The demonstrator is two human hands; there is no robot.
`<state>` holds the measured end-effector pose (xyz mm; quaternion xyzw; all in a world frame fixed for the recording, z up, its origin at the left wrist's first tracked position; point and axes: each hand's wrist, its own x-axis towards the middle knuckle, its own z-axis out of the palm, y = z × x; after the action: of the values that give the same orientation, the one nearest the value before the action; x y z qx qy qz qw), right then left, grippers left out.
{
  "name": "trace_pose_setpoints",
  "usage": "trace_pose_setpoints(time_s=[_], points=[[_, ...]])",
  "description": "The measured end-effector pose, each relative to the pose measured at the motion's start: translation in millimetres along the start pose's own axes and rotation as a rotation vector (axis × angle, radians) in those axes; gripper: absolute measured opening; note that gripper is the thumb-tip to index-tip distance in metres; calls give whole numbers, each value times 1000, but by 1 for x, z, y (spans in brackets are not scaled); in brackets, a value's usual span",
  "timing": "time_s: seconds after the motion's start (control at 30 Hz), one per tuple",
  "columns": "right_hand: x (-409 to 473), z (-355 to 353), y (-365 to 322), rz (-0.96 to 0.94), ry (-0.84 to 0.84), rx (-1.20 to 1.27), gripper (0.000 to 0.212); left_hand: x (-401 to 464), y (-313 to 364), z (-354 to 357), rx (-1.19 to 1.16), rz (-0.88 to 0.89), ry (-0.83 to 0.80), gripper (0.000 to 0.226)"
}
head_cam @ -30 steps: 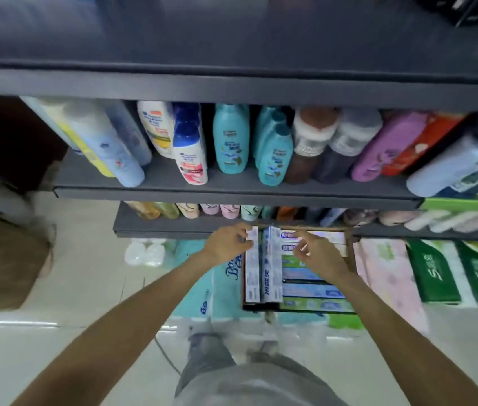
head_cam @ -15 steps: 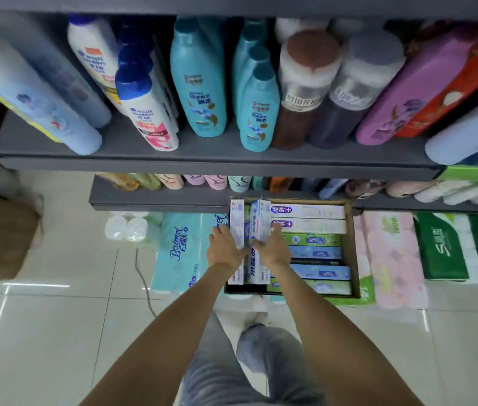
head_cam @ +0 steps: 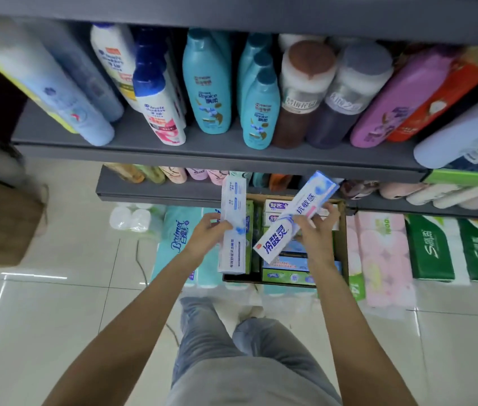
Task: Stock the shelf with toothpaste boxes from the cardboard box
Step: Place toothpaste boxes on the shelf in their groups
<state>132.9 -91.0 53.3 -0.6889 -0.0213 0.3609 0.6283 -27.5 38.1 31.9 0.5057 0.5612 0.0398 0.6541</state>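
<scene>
Toothpaste box, pale blue and white (head_cam: 233, 227): held above the left side of the cardboard box, long axis running 12 to 6 o'clock, narrow printed face up; left hand (head_cam: 208, 235) grips it at mid-length from 9 o'clock, fingers curled round its near edge, thumb on top

Second toothpaste box, white with blue lettering (head_cam: 295, 218): held over the carton's middle, tilted, one end towards 1 o'clock and the other towards 7 o'clock; right hand (head_cam: 318, 230) pinches it at mid-length, fingertips on the upper face; the two held boxes stand apart

Cardboard box (head_cam: 344, 247): open-topped, resting on stacked packs at floor level, at 12 o'clock from the person's feet; contents, further toothpaste boxes (head_cam: 286, 276) lying flat in green, blue and white rows

Lower shelf (head_cam: 155, 191): grey, at 12 o'clock of the carton, small bottles along it, blurred

Upper shelf (head_cam: 202, 148): grey; teal shampoo bottles (head_cam: 207, 92), white and blue bottles, brown and dark jars, a purple bottle

Floor stock: teal tissue pack (head_cam: 177, 232) at 9 o'clock of the carton; pink rolls (head_cam: 378, 253) and green packs (head_cam: 434, 247) at 3 o'clock; pale tiled floor (head_cam: 56, 303)
</scene>
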Motion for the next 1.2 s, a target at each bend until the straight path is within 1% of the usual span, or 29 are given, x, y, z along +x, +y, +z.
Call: trace_pose_setpoints(time_s=[0.07, 0.13, 0.17, 0.23, 0.33, 0.4, 0.47, 0.53, 0.63, 0.73, 0.77, 0.87, 0.93, 1.0, 1.07, 1.13, 1.17, 1.2], points=[[-11, 3, -22, -88, 5, -5, 37, -17, 9, -11, -109, 59, -7, 20], [-22, 8, -44, -206, -51, -113, 30, -35, 22, -21, -220, 95, -14, 12], [-27, 11, -55, -262, -101, -176, 26, -44, 28, -27, -263, 99, -25, 12], [-37, 19, -81, -340, -221, -291, 21, -63, 42, -40, -306, 112, -83, 25], [-57, 44, -129, -500, -371, -395, 32, -91, 63, -71, -318, 238, -227, 36], [-70, 62, -162, -624, -445, -391, 48, -108, 78, -97, -220, 363, -210, 43], [-85, 82, -191, -704, -530, -353, 62, -128, 94, -127, -104, 508, -129, 44], [-99, 103, -219, -752, -604, -290, 64, -150, 112, -157, -50, 638, -45, 41], [-117, 133, -258, -830, -640, -165, 52, -179, 141, -201, 29, 783, 92, 38], [-125, 163, -291, -817, -616, 78, 42, -196, 168, -238, 85, 944, 212, 32], [-125, 173, -300, -804, -606, 154, 40, -200, 176, -249, 85, 978, 243, 29], [-117, 209, -320, -776, -592, 259, 39, -199, 198, -283, 168, 1028, 332, 34], [-108, 239, -327, -740, -608, 234, 41, -195, 213, -302, 327, 1059, 399, 35], [-98, 276, -329, -687, -624, 168, 42, -184, 228, -318, 534, 1135, 490, 42], [-89, 316, -328, -639, -654, 124, 42, -170, 241, -332, 762, 1186, 628, 55], [-79, 355, -327, -604, -665, 101, 41, -158, 254, -345, 938, 1197, 788, 60], [-70, 371, -327, -626, -621, 33, 39, -153, 261, -352, 1012, 1215, 847, 60], [-60, 383, -327, -712, -529, -129, 39, -148, 268, -357, 1067, 1237, 886, 61]])
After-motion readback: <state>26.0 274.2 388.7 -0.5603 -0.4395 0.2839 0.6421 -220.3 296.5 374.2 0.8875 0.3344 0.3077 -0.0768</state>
